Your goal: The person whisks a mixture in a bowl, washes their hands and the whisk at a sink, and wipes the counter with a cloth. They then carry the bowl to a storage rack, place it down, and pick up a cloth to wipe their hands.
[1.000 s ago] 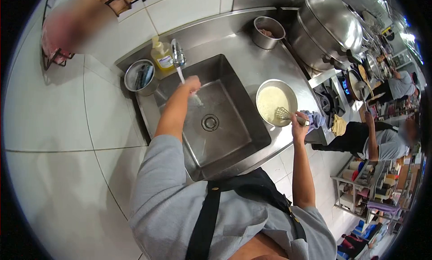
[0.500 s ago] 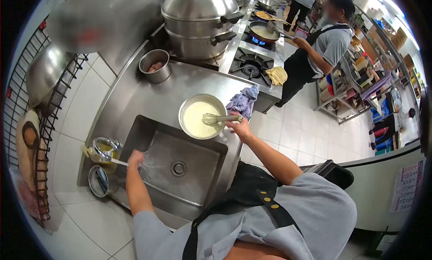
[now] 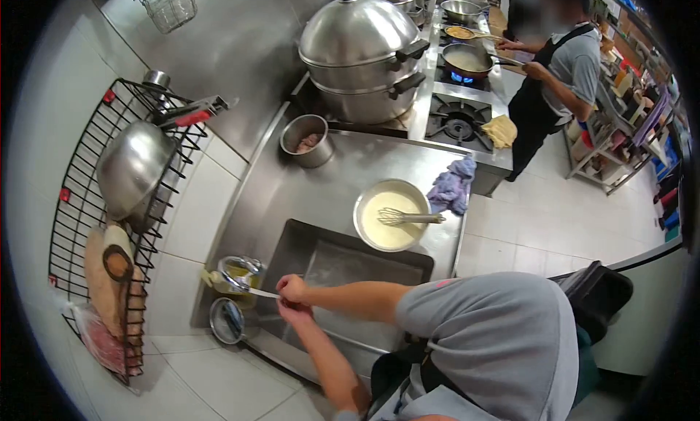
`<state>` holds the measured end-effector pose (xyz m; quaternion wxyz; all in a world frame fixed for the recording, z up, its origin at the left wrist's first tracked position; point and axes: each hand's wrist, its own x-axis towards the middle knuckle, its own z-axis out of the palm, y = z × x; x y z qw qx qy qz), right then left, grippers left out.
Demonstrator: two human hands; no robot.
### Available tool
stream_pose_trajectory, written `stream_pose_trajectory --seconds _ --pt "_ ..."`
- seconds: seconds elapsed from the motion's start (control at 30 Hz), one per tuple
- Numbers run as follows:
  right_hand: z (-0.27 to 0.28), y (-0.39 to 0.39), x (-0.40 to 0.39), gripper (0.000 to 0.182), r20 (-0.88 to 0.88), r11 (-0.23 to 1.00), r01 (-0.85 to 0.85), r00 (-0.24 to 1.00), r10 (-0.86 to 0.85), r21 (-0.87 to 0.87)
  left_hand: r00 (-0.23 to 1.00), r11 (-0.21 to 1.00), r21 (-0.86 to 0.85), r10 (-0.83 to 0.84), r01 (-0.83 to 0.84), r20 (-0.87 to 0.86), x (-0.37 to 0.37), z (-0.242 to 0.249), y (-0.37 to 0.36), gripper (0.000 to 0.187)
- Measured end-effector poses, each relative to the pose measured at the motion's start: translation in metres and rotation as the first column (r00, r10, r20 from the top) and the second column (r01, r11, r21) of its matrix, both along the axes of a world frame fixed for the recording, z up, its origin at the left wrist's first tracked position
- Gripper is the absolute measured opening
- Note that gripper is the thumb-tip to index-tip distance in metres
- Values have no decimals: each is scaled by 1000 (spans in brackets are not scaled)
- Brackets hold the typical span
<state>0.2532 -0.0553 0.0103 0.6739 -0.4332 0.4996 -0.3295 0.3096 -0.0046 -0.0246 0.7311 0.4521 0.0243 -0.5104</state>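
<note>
My right hand (image 3: 292, 287) and my left hand (image 3: 297, 313) meet at the left side of the steel sink (image 3: 343, 255), just below the tip of the faucet spout (image 3: 261, 293). My right hand looks curled, with its fingers closed against or near the left. The left hand's fingers are mostly hidden. Behind the sink stands a metal bowl (image 3: 356, 215) of pale yellow liquid. A whisk (image 3: 415, 218) rests in it, its handle over the right rim, with no hand on it. A purple cloth (image 3: 452, 185) lies beside the bowl.
A steel pot (image 3: 321, 153) holding meat stands at the back, near a large stacked steamer (image 3: 364, 64). On the left hangs a wire rack (image 3: 76, 191) with a wok (image 3: 135, 169). Another person (image 3: 561, 71) works at the lit stove, by a yellow cloth (image 3: 500, 131).
My right hand has let go of the whisk and moved left to join my left hand by the faucet. The whisk stays in the bowl. The view has shifted.
</note>
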Motion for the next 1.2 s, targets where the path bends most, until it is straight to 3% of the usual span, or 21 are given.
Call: stream_pose_trajectory --seconds 0.07,0.17,0.2,0.27,0.3,0.4,0.47,0.5,0.53,0.57,0.6,0.63,0.67,0.7,0.73,0.8,0.9,0.93,1.0,1.1,1.2 --pt "-16 -9 42 18 -167 990 -102 982 84 -99 1000 983 -183 -10 7 -16 -18 30 25 49" --pt "-15 -4 57 17 -106 975 -199 976 188 -102 902 990 85 -68 115 -427 -24 65 21 52" --pt "-18 -3 61 17 -108 973 -208 974 197 -103 977 983 130 -101 126 -189 -25 76 23 51" --pt "-25 -8 64 18 -120 971 -213 972 200 -111 935 969 195 -206 153 289 -23 92 10 49" --pt "-28 -10 65 18 -121 970 -217 972 203 -115 967 971 158 -204 180 153 35 9 -20 39" --pt "-38 -21 60 19 -124 967 -218 972 202 -130 946 945 272 -242 179 217 10 29 -51 29" --pt "-48 -26 47 21 -96 978 -168 983 157 -125 911 934 218 -334 284 242 16 8 -59 29" --pt "-66 -28 39 21 -63 989 -103 993 96 -109 869 901 237 -420 364 262 37 -26 -78 26" --pt "-77 -29 21 22 -99 973 -154 985 138 -172 762 829 341 -548 442 345 73 -67 -100 23" --pt "-75 -18 -10 22 -335 706 -540 841 425 -458 594 722 491 -686 487 419 104 -92 -122 21" --pt "-70 -10 -34 25 -630 234 -810 571 527 -538 296 527 725 -849 444 437 113 -78 -142 19" --pt "-192 -18 10 23 -754 11 -776 616 228 -631 301 310 541 -947 782 108 104 -41 -118 10" --pt "-179 31 -59 15 -619 629 -733 626 475 -258 49 243 764 -962 598 268 77 -2 -107 12" --pt "-109 54 -124 20 -820 534 -821 441 365 -203 -93 82 826 -983 558 161 63 25 -108 14" --pt "-80 73 -155 20 -779 617 -785 349 522 61 -132 -36 768 -989 639 63 80 21 -120 17" --pt "-129 86 -170 24 -753 669 -740 480 450 -71 -142 -63 804 -989 591 27 74 32 -119 20" --pt "-90 93 -212 30 -607 706 -708 575 549 -32 -209 -212 896 -968 390 -139 69 38 -128 18" --pt "-92 92 -214 30 -612 767 -641 611 503 -10 -213 -236 911 -962 338 -170 68 41 -128 18" --pt "-95 86 -216 31 -625 864 -503 665 409 30 -176 -195 928 -974 319 -145 66 43 -132 17" --pt "-46 91 -249 23 -644 841 -532 680 350 -104 -71 -78 943 -996 324 -58 75 34 -145 17" --pt "-42 91 -255 23 -623 844 -480 742 245 -239 85 39 939 -996 341 10 89 23 -158 17"
